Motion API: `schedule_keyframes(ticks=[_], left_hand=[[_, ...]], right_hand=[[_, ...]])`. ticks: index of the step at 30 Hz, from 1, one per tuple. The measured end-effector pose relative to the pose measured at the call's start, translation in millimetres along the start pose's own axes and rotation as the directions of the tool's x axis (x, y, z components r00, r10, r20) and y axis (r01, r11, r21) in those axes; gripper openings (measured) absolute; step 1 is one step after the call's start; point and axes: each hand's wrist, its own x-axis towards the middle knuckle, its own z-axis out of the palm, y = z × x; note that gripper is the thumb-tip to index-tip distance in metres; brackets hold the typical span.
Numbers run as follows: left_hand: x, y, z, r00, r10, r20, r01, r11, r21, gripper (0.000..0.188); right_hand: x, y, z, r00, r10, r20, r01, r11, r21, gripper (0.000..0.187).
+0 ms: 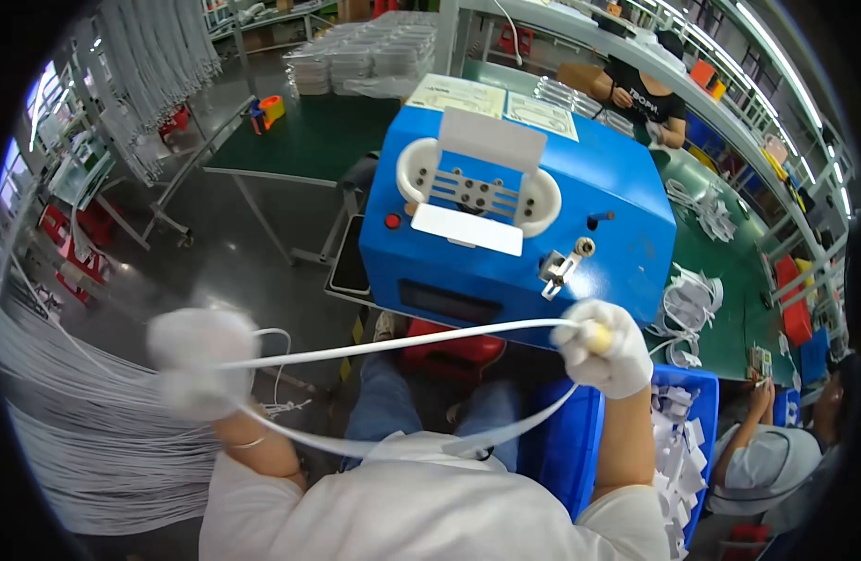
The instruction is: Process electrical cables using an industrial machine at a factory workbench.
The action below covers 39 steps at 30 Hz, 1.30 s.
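Observation:
A white cable (421,338) stretches between my two gloved hands in front of my lap, its upper run nearly straight. A lower loop, broader and flatter in places, sags in front of my white shirt. My right hand (610,355) is closed on the cable below the front of a blue machine (505,266), with something pale yellow at its fingertips. My left hand (201,363) is smeared by motion, but the cable runs into it and looks gripped there. A thin cord hangs beside it. On the machine's sloping face sits a white two-lobed fixture (419,173) with two raised flaps.
Many pale cables (103,439) hang at my left. A blue bin (669,439) of white parts stands by my right arm. Coiled cables (692,309) lie on the green bench at right, where other people work. A red stool (454,355) is under the machine.

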Motion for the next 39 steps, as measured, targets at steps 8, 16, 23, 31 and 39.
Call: schedule_keyframes(ticks=[8, 16, 23, 31, 39], left_hand=[[-46.7, -24.9, -16.1, 0.941, -0.252, -0.227, 0.136, 0.893, -0.429, 0.029], [-25.6, -127.8, 101.6, 0.607, -0.782, 0.143, 0.785, 0.562, -0.259, 0.023], [2.9, -135.6, 59.1, 0.775, -0.629, -0.068, 0.620, 0.777, -0.110, 0.025], [24.8, -116.4, 7.2, 0.830, -0.461, -0.314, 0.525, 0.835, 0.164, 0.029], [52.6, -116.5, 5.2, 0.801, -0.468, -0.373, 0.583, 0.750, 0.310, 0.021]], right_hand=[[-60.3, 93.4, -96.4, 0.575, -0.336, -0.746, 0.150, 0.940, -0.307, 0.041], [-29.4, 27.8, 44.1, 0.814, -0.577, 0.062, 0.357, 0.413, -0.838, 0.032], [-48.0, 35.2, 11.0, 0.699, -0.652, -0.292, 0.081, 0.478, -0.874, 0.012], [-57.7, 29.1, -22.3, 0.627, -0.685, -0.371, 0.034, 0.499, -0.866, 0.005], [-70.4, 19.2, -37.8, 0.521, -0.775, -0.359, 0.002, 0.421, -0.907, 0.006]])
